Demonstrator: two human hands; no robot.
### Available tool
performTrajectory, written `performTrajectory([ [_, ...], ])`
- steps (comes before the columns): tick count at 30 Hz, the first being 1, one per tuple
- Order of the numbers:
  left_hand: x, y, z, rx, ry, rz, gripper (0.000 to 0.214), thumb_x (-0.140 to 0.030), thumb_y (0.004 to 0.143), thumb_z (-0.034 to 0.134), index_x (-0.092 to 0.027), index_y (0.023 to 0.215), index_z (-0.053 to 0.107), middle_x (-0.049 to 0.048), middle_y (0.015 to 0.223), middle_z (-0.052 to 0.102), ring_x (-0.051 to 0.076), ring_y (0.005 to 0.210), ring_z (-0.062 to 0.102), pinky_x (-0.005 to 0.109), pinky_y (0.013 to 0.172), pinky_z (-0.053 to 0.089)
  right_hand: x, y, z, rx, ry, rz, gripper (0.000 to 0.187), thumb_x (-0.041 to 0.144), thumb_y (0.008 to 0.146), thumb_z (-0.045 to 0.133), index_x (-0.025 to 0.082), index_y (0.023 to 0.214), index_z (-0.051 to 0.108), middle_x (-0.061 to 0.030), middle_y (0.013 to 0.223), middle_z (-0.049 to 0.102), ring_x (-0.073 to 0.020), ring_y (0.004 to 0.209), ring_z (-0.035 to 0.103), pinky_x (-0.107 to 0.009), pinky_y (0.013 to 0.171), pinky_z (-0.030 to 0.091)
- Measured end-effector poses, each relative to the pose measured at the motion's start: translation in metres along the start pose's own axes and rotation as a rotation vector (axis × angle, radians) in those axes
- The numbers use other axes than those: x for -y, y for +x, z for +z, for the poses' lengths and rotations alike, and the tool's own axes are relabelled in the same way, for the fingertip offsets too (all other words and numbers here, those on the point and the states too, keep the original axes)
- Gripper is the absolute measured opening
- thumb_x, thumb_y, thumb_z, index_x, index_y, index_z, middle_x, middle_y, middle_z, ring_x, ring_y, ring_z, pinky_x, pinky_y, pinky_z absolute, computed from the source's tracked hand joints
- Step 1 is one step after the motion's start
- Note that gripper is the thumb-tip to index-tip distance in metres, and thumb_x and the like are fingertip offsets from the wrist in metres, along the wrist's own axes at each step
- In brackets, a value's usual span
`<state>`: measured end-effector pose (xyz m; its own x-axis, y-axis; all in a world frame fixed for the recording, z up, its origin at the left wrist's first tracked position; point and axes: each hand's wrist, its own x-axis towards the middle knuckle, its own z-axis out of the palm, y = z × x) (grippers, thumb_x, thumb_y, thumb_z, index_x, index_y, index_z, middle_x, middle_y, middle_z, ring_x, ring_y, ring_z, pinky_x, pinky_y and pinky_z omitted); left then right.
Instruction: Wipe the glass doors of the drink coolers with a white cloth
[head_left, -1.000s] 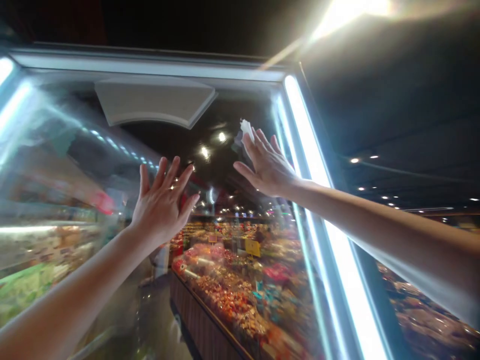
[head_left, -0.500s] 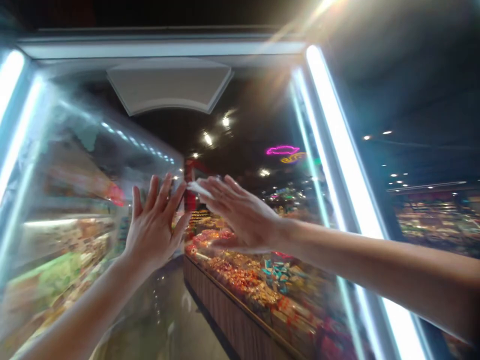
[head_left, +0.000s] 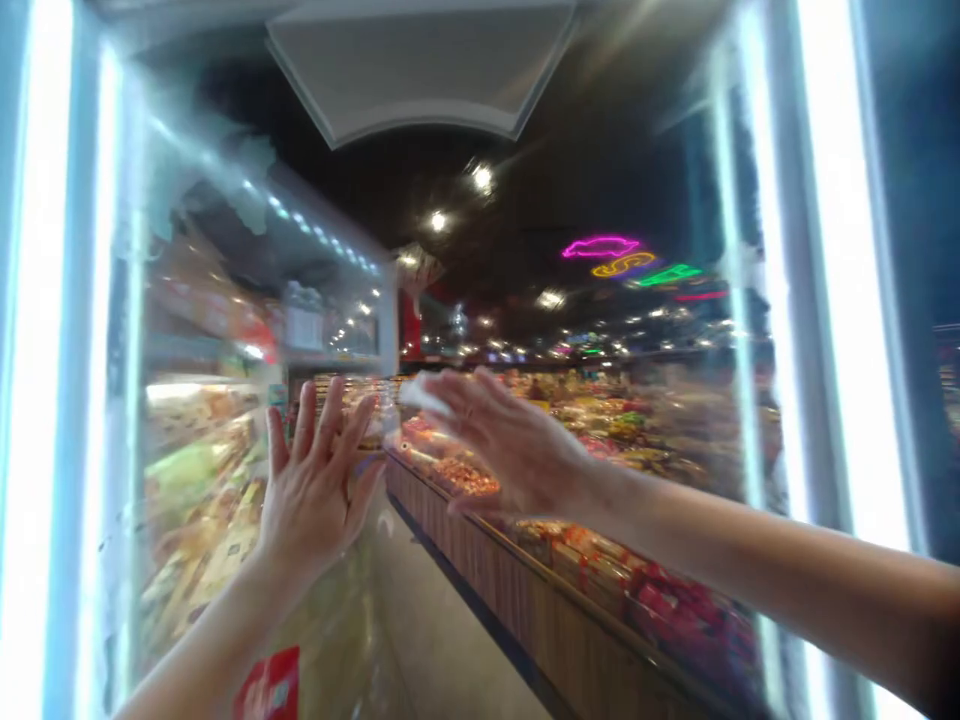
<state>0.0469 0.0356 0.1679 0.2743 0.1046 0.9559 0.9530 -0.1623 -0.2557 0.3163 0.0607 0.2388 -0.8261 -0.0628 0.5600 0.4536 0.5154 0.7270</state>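
Note:
My left hand (head_left: pixel 313 495) lies flat with spread fingers against an upright glass pane (head_left: pixel 247 185), holding nothing. To its right, my right hand (head_left: pixel 517 450) is stretched out, blurred by motion. Beneath its fingertips it holds a white cloth or tissue (head_left: pixel 424 394), pressed toward the glass. Only the cloth's edge shows; the rest is hidden under the fingers. Cloudy smears mark the upper left of the pane.
Bright light strips (head_left: pixel 45 330) run down the left side, with another light strip (head_left: pixel 855 230) on the right. A long wood-sided display counter (head_left: pixel 517 590) with colourful goods appears in the glass. A red label (head_left: pixel 274 685) sits low beside my left forearm.
The view has tilted down and moved closer to the pane, so the top frame has left the picture. Both hands keep nearly the same pose, with the cloth still under the right.

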Motion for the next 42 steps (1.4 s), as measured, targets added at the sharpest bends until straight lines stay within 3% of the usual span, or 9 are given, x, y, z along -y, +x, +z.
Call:
performTrajectory([
  [4, -0.002, -0.022, 0.002, 0.009, -0.032, -0.015, 0.077, -0.041, 0.100, 0.053, -0.035, 0.165, 0.011, 0.0033, 0.175, 0.006, 0.030, 0.162, -0.001, 0.062, 0.130, -0.001, 0.009, 0.001, 0.005, -0.165, -0.110, 0.395, 0.094, 0.073, 0.099, 0.030, 0.008, 0.165, 0.013, -0.0184, 0.173, 0.009, -0.0332, 0.161, 0.001, -0.060, 0.131, 0.009],
  [10, -0.017, -0.094, 0.015, 0.007, -0.053, -0.041, 0.074, -0.038, 0.101, 0.051, -0.028, 0.165, 0.015, 0.0045, 0.175, 0.003, 0.030, 0.162, -0.002, 0.058, 0.130, -0.005, 0.141, -0.058, 0.077, -0.119, -0.107, 0.330, 0.098, 0.080, 0.091, 0.044, 0.005, 0.154, 0.038, -0.0198, 0.172, 0.016, -0.0313, 0.162, 0.002, -0.051, 0.132, 0.005],
  [16, -0.024, -0.120, 0.019, 0.033, -0.065, -0.059, 0.076, -0.035, 0.099, 0.054, -0.028, 0.164, 0.017, 0.0055, 0.174, 0.005, 0.030, 0.162, -0.002, 0.059, 0.130, -0.005, 0.158, -0.038, 0.086, -0.151, -0.130, 0.636, 0.095, 0.071, 0.098, 0.038, 0.004, 0.162, 0.019, -0.0219, 0.172, 0.015, -0.0333, 0.161, 0.000, -0.060, 0.128, 0.013],
  [22, -0.047, -0.140, 0.017, 0.065, -0.136, -0.080, 0.078, -0.032, 0.098, 0.056, -0.029, 0.164, 0.014, 0.0048, 0.175, 0.002, 0.030, 0.162, -0.006, 0.060, 0.129, -0.006, 0.225, -0.098, 0.112, -0.116, -0.151, 0.592, 0.090, 0.067, 0.101, 0.031, 0.008, 0.165, 0.008, -0.0179, 0.174, 0.000, -0.0327, 0.162, 0.001, -0.057, 0.128, 0.013],
  [28, -0.067, -0.139, 0.016, 0.107, -0.180, -0.244, 0.079, -0.033, 0.099, 0.055, -0.030, 0.164, 0.010, 0.0067, 0.174, -0.009, 0.034, 0.160, -0.013, 0.069, 0.126, -0.005, 0.173, -0.080, 0.086, -0.121, -0.198, 0.791, 0.098, 0.068, 0.099, 0.038, 0.005, 0.164, 0.000, -0.0236, 0.172, 0.006, -0.0394, 0.160, 0.003, -0.066, 0.124, 0.018],
  [33, -0.088, -0.159, 0.015, 0.133, -0.206, -0.305, 0.081, -0.029, 0.099, 0.055, -0.033, 0.164, 0.007, 0.0051, 0.174, -0.009, 0.032, 0.160, -0.015, 0.069, 0.125, -0.009, 0.222, -0.126, 0.096, -0.101, -0.181, 0.785, 0.086, 0.063, 0.103, 0.019, 0.005, 0.165, 0.003, -0.0196, 0.173, -0.005, -0.0362, 0.161, -0.002, -0.063, 0.126, 0.018],
  [35, -0.104, -0.167, 0.017, 0.141, -0.223, -0.294, 0.083, -0.028, 0.098, 0.056, -0.036, 0.164, 0.008, 0.0039, 0.174, -0.009, 0.032, 0.160, -0.015, 0.069, 0.125, -0.010, 0.226, -0.143, 0.095, -0.103, -0.209, 0.800, 0.084, 0.060, 0.104, 0.019, 0.005, 0.164, 0.002, -0.0199, 0.173, -0.006, -0.0359, 0.161, -0.003, -0.064, 0.125, 0.019],
  [40, -0.149, -0.157, 0.021, 0.131, -0.223, -0.300, 0.085, -0.026, 0.097, 0.058, -0.034, 0.164, 0.008, 0.0038, 0.174, -0.010, 0.031, 0.160, -0.016, 0.066, 0.125, -0.012, 0.159, -0.146, 0.061, -0.118, -0.229, 0.899, 0.089, 0.061, 0.102, 0.029, 0.007, 0.165, -0.003, -0.0214, 0.173, -0.004, -0.0426, 0.160, 0.001, -0.069, 0.120, 0.026],
  [42, -0.164, -0.147, 0.022, 0.125, -0.213, -0.309, 0.085, -0.025, 0.096, 0.058, -0.034, 0.165, 0.008, 0.0038, 0.174, -0.011, 0.030, 0.160, -0.016, 0.065, 0.126, -0.012, 0.156, -0.159, 0.056, -0.099, -0.212, 0.898, 0.088, 0.062, 0.102, 0.028, 0.009, 0.165, -0.004, -0.0206, 0.173, -0.003, -0.0425, 0.160, 0.003, -0.070, 0.120, 0.026],
])
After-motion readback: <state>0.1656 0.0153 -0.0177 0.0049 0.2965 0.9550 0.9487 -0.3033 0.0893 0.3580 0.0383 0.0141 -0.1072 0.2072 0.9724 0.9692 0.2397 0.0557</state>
